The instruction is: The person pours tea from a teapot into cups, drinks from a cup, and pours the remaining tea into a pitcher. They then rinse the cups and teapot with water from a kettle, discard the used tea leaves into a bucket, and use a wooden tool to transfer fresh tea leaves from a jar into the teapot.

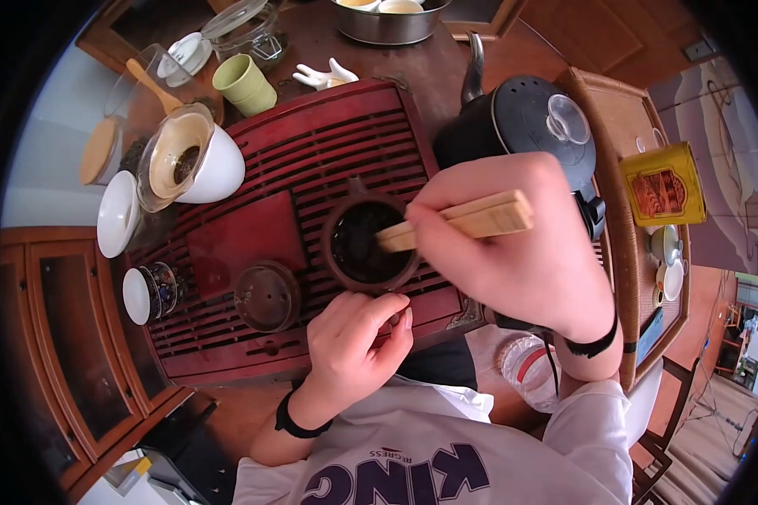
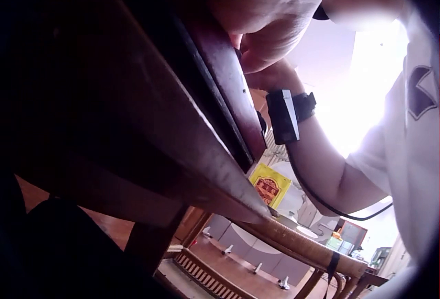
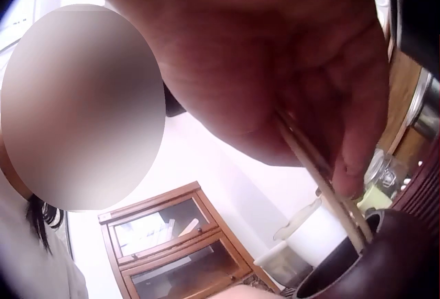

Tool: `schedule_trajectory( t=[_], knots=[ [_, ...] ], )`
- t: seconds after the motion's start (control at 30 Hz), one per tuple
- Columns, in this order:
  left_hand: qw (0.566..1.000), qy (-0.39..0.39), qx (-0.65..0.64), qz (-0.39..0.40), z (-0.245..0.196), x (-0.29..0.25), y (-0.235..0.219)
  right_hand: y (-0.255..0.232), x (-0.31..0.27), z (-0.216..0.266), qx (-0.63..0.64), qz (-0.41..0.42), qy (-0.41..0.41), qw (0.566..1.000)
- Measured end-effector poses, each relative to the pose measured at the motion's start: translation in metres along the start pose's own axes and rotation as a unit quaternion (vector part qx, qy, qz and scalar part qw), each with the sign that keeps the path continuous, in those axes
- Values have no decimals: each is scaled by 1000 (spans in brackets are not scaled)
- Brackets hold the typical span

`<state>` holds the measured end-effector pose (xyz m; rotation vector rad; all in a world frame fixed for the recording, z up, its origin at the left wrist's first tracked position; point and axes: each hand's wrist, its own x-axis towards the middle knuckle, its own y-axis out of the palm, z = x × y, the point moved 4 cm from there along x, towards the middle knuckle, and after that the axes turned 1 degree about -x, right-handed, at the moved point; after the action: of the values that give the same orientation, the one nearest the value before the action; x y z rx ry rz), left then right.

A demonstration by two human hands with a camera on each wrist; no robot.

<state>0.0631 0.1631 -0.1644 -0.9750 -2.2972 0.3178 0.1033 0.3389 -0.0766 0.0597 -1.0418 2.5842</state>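
A dark brown clay teapot (image 1: pixel 328 244) stands uncovered on the red slatted tea tray (image 1: pixel 337 126), its inside dark. My right hand (image 1: pixel 514 244) grips pale wooden tea tongs (image 1: pixel 480 217), whose tips reach down into the pot. In the right wrist view the two thin prongs of the tongs (image 3: pixel 320 179) run past the teapot's rim (image 3: pixel 388 220). Curled at the near side of the pot, my left hand (image 1: pixel 354 345) holds its handle between thumb and fingers, which mostly hide it. The left wrist view shows that hand (image 2: pixel 268 10) beside the tray's edge.
Left of the pot lie a round brown clay piece with holes (image 1: pixel 265 296) and a flat red block (image 1: pixel 248 240). A white vessel with a strainer (image 1: pixel 219 168) and a green cup (image 1: pixel 244 86) stand farther back. A black kettle (image 1: pixel 522 118) is close behind my right hand.
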Motion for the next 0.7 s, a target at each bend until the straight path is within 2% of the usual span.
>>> schedule_trajectory(
  t=[0.07,0.2,0.27,0.4,0.47,0.5,0.57,0.6,0.67,0.7],
  knots=[
    [1000,11,-3,3,1,0,0,-3,0,3,52,-7,-36,998],
    [1000,22,-5,9,0,0,0,-4,-5,4,20,0,-46,999],
    [1000,22,-7,9,0,1,-1,-17,-8,8,100,-51,7,994],
    [999,22,-23,1,-1,1,-1,-22,-9,2,100,-68,22,992],
    [1000,18,-24,-2,-1,1,-1,-37,-12,0,258,-115,46,958],
    [1000,14,-25,-5,-2,1,-1,-49,-9,-3,255,-133,38,957],
    [1000,10,-26,-2,-2,0,-1,-70,10,-14,387,-191,32,902],
    [1000,15,-25,-6,-2,0,-2,-78,26,-16,434,-137,28,890],
    [999,11,-48,-12,-2,0,-3,-93,62,-24,545,-70,24,835],
    [999,10,-50,-10,-3,0,-4,-98,78,-11,504,-89,36,858]
  ],
)
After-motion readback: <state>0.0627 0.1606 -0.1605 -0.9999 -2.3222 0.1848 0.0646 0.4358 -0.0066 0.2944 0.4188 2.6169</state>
